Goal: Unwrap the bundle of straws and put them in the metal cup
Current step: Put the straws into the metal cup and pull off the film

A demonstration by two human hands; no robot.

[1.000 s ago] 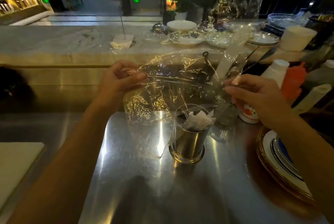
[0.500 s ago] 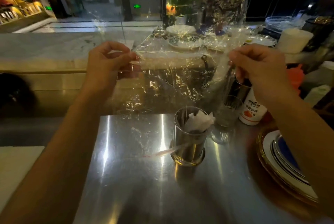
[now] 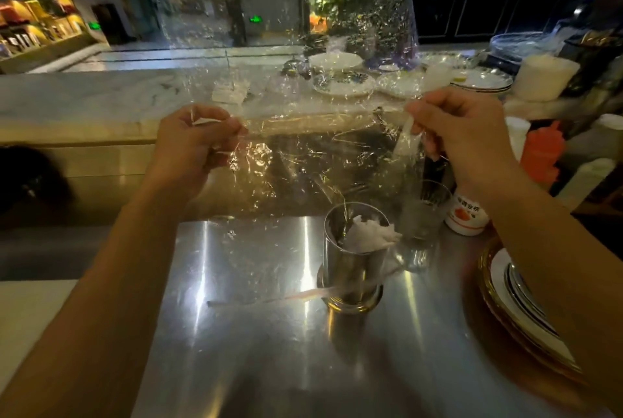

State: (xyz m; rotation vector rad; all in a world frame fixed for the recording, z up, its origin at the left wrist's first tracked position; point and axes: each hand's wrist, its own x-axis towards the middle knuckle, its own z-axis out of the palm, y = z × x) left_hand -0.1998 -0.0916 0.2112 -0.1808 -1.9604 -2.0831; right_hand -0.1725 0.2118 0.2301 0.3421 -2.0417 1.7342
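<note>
1. The metal cup (image 3: 350,269) is standing upright on the steel counter (image 3: 256,367), a little right of centre. It is holding crumpled white paper (image 3: 369,235) that is poking above the rim at its 2 o'clock side; whether any straws are inside I cannot tell.
2. A clear drinking glass (image 3: 425,212) is standing at the cup's 1 o'clock, just beside it; its contents are not readable. A small white bottle with an orange label (image 3: 467,217) is sitting at 2 o'clock from the cup.
3. One loose straw (image 3: 269,300) is lying flat on the counter, its long axis running roughly from 8 o'clock to 2 o'clock, with its right end touching the cup's base.
4. The clear plastic wrap (image 3: 303,154) is being held up as a wide, wrinkled sheet above and behind the cup, stretched left to right between both hands.
5. The left hand (image 3: 194,144) is pinching the wrap's left edge between thumb and curled fingers.
6. The right hand (image 3: 465,134) is pinching the wrap's right edge together with a whitish, tube-like piece, which is pointing steeply from 1 o'clock down to 7 o'clock.
7. A stack of plates (image 3: 526,309) is sitting at the counter's 3 o'clock edge; the exact count is blurred.
8. Count: one cup, one glass, one loose straw, two hands.
</note>
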